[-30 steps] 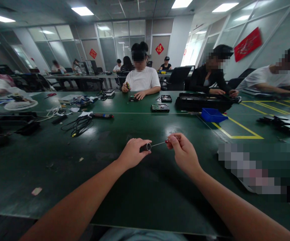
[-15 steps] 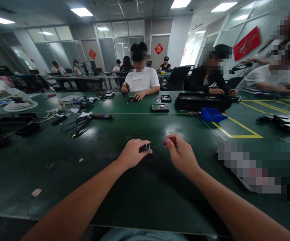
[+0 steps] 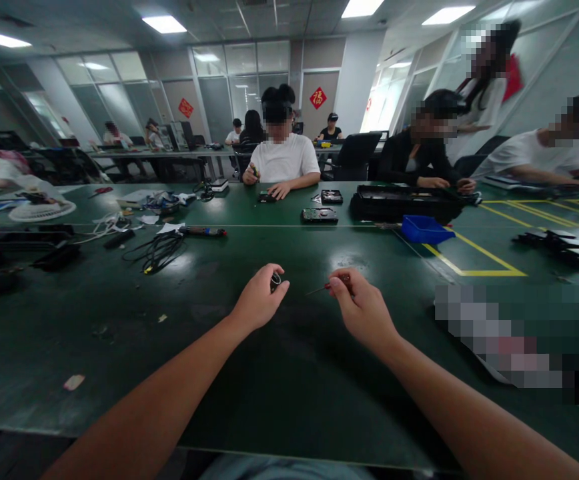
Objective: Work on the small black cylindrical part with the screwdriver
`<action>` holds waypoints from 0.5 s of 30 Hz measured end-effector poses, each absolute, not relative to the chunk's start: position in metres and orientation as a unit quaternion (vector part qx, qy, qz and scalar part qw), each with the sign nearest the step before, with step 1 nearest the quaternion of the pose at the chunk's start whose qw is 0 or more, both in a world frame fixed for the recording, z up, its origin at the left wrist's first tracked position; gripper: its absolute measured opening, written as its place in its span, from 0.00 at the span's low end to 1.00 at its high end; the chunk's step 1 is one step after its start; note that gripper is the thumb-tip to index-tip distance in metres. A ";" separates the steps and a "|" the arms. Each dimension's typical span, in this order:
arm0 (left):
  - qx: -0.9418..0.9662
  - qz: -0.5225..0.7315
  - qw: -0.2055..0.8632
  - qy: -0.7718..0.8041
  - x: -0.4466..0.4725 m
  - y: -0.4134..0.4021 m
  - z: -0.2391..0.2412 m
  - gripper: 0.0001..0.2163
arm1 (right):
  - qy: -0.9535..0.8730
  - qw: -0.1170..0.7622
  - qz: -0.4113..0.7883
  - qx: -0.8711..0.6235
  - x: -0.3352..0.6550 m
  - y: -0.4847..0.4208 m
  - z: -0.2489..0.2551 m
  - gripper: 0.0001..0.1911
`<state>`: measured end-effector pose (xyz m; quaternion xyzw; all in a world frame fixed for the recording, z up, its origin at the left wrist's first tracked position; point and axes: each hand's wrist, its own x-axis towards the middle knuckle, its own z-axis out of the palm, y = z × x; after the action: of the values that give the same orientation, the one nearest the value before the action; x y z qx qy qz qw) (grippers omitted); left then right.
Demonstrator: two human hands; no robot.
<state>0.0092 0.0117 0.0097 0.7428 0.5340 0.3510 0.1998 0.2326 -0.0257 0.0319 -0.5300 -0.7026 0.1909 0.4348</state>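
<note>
while the left hand [image 3: 258, 300] encircles a tube [image 3: 274, 283], the right hand [image 3: 362, 303] grasps a screwdriver [image 3: 327, 286]

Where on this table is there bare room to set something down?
The green table looks bare between the forearms, nearer the wearer than the left hand and right hand, and from there forward to the nearest hard drive. Crowded: the left side, with black cable, black parts and a round white part.

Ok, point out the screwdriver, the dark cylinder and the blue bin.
Screwdriver [image 3: 327, 286]: head view, red handle's front end.
Dark cylinder [image 3: 275, 281]: head view, ringed end.
Blue bin [image 3: 425, 233]: head view, near wall.
</note>
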 end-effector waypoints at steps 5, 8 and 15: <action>0.795 0.240 0.138 0.540 0.004 0.015 0.003 0.15 | -0.704 0.438 0.195 -0.524 0.232 -0.026 0.032 0.09; 0.802 0.171 0.100 0.563 0.006 0.016 -0.002 0.18 | -0.709 0.431 0.199 -0.522 0.233 -0.026 0.031 0.10; 0.799 0.142 0.081 0.579 0.007 0.018 -0.001 0.10 | -0.711 0.428 0.205 -0.520 0.232 -0.026 0.031 0.10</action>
<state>0.0075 0.0176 -0.0007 0.7991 0.5786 0.1421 0.0808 0.2322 -0.0260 0.0314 -0.5197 -0.7106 0.2047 0.4279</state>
